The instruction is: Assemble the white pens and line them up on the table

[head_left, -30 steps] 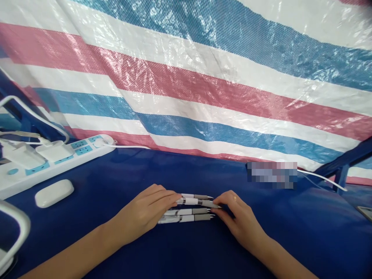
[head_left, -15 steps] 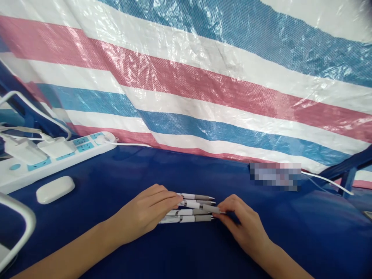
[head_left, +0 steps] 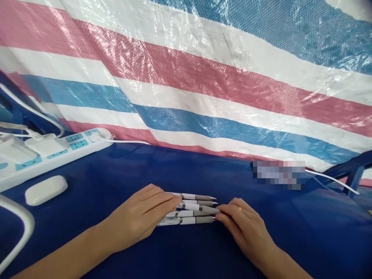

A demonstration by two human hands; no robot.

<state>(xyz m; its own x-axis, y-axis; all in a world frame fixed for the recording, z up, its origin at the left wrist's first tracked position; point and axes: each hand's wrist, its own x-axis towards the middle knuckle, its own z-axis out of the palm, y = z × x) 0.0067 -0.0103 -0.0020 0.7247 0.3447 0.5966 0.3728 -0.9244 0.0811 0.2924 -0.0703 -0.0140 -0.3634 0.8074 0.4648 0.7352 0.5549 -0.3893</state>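
Several white-and-grey pens (head_left: pixel 192 207) lie side by side on the dark blue table cover (head_left: pixel 174 170), tips pointing right. My left hand (head_left: pixel 139 219) rests flat over their left ends, fingers stretched out and lying on the barrels. My right hand (head_left: pixel 247 228), a ring on one finger, meets the tip ends. Its fingertips are pressed together around the tip of one pen in the middle of the row.
A white power strip (head_left: pixel 58 155) with two white chargers (head_left: pixel 43 144) plugged in lies at the far left, a small white oval case (head_left: pixel 45 190) in front of it. A striped red, white and blue tarp (head_left: pixel 203 85) hangs behind. A white cable (head_left: pixel 331 177) runs off right.
My right hand has shifted slightly right and down along the pen tips, drawing one pen with it. The view has tilted a little. My left hand has stayed on the pens.
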